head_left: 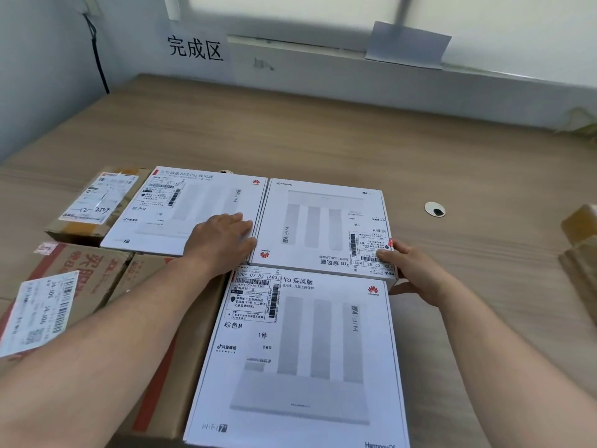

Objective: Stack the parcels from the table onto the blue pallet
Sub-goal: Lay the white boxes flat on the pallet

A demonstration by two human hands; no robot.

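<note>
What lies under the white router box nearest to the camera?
A brown carton with red print sticks out under its left edge. The white router box hides the rest, so what supports its right side cannot be seen.

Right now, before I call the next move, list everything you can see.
far-left white box: one, white, far side, left.
far-right white box: one, white, abutting it on the right.
near white box: one, white, closest to camera.
small carton: one, brown, labelled, far left.
red-printed cartons: at least two, brown, near left.
edge cartons: count unclear, brown, right edge.
table: one, light wood.
grommet: one, white, right of boxes.
wall sign: one, black characters, back wall.
left hand: one, flat on far-left white box.
right hand: one, grips far-right white box's near corner.
</note>
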